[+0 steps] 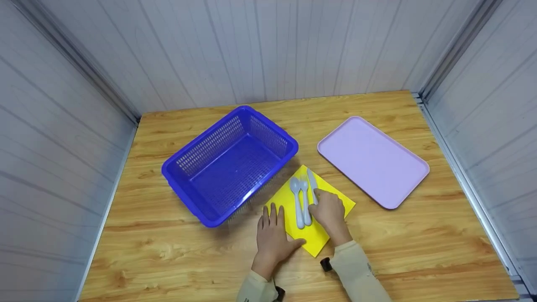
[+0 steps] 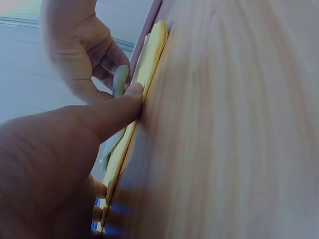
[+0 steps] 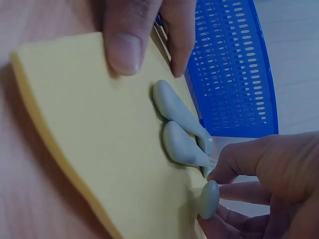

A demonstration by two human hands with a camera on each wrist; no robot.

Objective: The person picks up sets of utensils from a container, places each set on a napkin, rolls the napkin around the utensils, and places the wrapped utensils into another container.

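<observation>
A stack of yellow napkins (image 1: 316, 242) lies on the wooden table, turned cornerwise. On it rest a pale grey spoon (image 1: 298, 205) and, just right of it, a matching fork (image 1: 306, 205), side by side. My right hand (image 1: 330, 214) pinches the handle of a pale grey knife (image 1: 311, 179) between thumb and fingers, to the right of the fork; the blade points away from me. With fingers extended, my left hand (image 1: 272, 241) rests along the stack's left edge. In the right wrist view, the left thumb (image 3: 124, 52) presses on the top napkin.
Behind and left of the napkins stands a blue perforated plastic basket (image 1: 191, 209) with nothing in it. A flat lilac tray (image 1: 373, 161) lies at the right. Pale panel walls (image 1: 277, 50) enclose the table (image 1: 168, 247) at the back and both sides.
</observation>
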